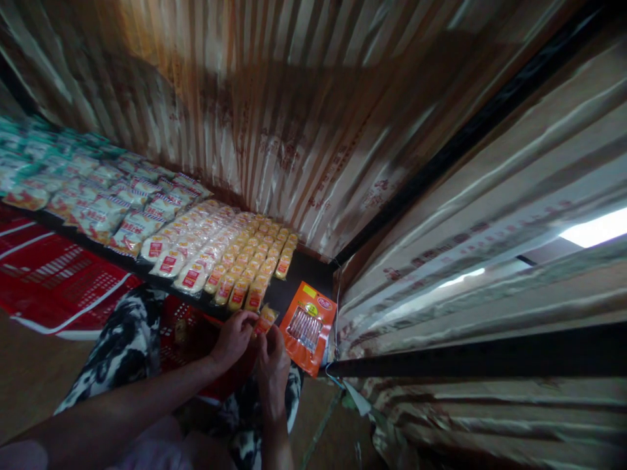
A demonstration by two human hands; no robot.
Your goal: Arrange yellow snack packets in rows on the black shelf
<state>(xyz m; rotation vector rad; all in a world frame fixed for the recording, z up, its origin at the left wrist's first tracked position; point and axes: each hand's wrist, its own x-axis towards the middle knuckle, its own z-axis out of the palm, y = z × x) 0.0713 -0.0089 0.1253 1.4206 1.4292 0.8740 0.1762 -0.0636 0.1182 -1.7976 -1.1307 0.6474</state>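
Between my two hands is a small yellow snack packet (pixel 266 319) with a red label. My left hand (pixel 236 338) pinches its left side, while the fingers of my right hand (pixel 274 356) are closed on its lower edge. Just beyond, rows of matching yellow packets (pixel 238 292) lie on the dark shelf (pixel 306 264). Rows of pale round packets (pixel 191 276) with red labels adjoin them on the left. An orange snack bag (pixel 307 328) with a clear window lies right of my hands, at the shelf's end.
White and orange snack bags (pixel 134 230) and green bags (pixel 29 143) fill the shelf farther left. Red perforated crates (pixel 59 274) stand below its front edge. Corrugated, plastic-wrapped sheeting (pixel 274 98) closes the back, and a black metal post (pixel 441 150) rises at the right corner.
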